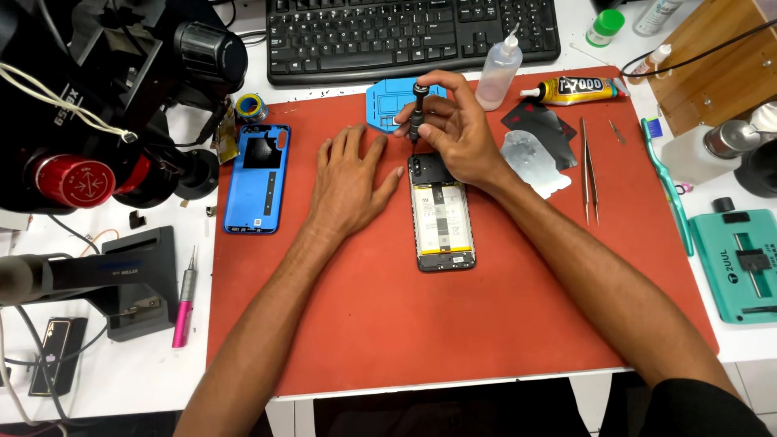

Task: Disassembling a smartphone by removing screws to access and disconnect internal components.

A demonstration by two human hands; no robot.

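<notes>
An opened phone (441, 220) lies face down in the middle of a red work mat (388, 324), its battery and boards exposed. My right hand (457, 129) grips a small black screwdriver (418, 109) held upright, its tip at the phone's top left corner. My left hand (350, 180) lies flat on the mat with fingers spread, its thumb touching the phone's upper left edge. The phone's blue back cover (257, 178) lies inside-up at the mat's left edge.
Behind the hands lie a blue tray (384, 101), a squeeze bottle (498, 71), a glue tube (576, 89), tweezers (588, 170) and a keyboard (413, 36). A microscope (97, 105) stands at left, a pink screwdriver (184, 298) below it, a green fixture (740, 263) at right.
</notes>
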